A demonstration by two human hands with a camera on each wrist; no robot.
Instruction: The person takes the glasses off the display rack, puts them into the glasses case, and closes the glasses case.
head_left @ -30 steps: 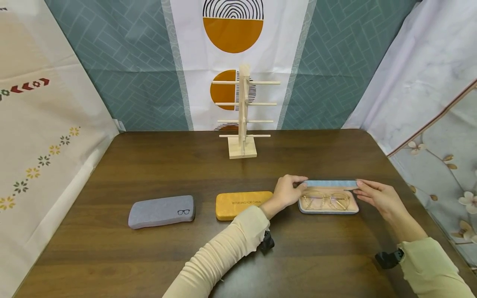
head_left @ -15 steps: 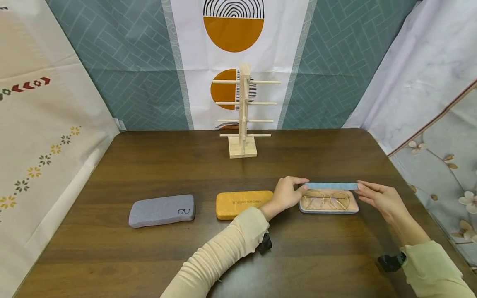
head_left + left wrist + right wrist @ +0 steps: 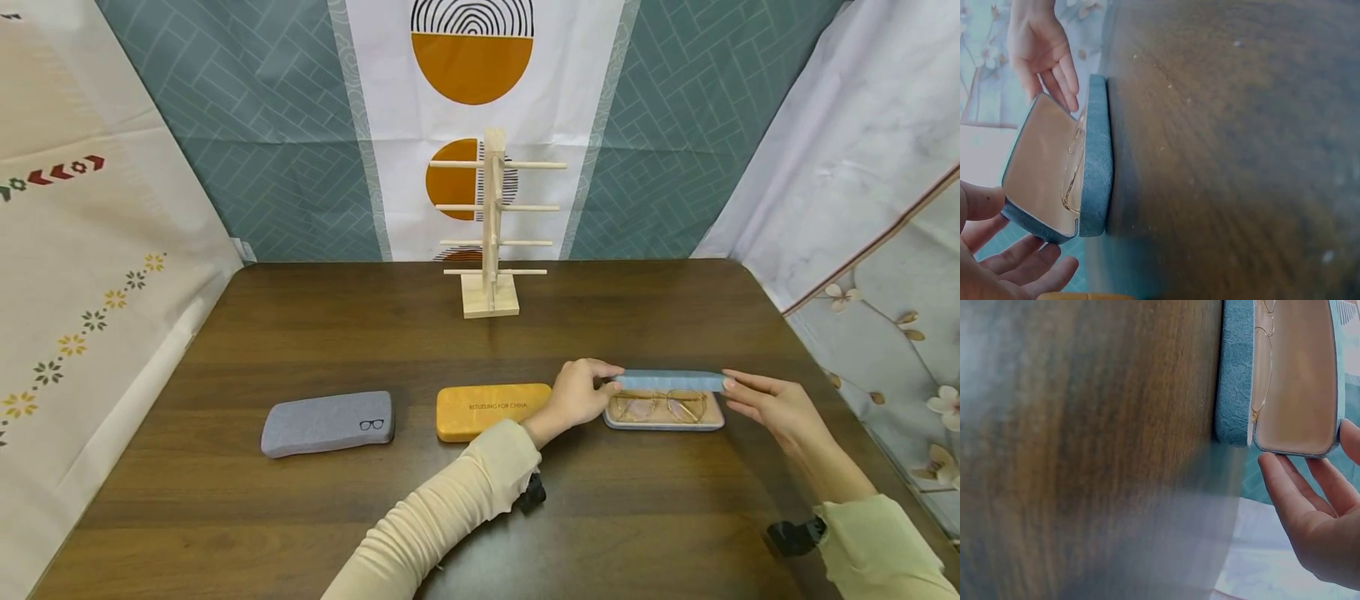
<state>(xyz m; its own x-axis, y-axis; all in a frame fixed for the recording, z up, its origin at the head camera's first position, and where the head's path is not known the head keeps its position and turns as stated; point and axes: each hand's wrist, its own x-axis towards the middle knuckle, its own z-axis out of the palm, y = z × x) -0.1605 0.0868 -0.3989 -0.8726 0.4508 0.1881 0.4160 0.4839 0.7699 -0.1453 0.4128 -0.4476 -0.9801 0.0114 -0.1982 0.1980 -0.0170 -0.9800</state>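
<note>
A blue glasses case [image 3: 663, 428] with a peach lining stands part-way unclosed at the table's right, its lid [image 3: 667, 381] tilted up over the base. Inside lie thin gold-framed eyeglasses [image 3: 660, 407], partly hidden by the lid. My left hand [image 3: 579, 393] pinches the lid's left end; in the left wrist view its thumb [image 3: 984, 201] lies on the lid's edge, with fingers below. At the opposite end my right hand [image 3: 772, 406] holds the lid between thumb and fingers. The right wrist view shows those fingertips [image 3: 1272, 464] against the lid's end.
A yellow glasses case [image 3: 480, 410] lies closed just left of my left hand. Farther left is a closed grey glasses case [image 3: 327, 423]. A wooden rack with pegs [image 3: 491, 292] stands at the back middle of the brown table [image 3: 360, 333], before hanging cloths.
Both hands have swung the lid forward and down from its more upright position, so it covers more of the eyeglasses. The base and other cases stay in place.
</note>
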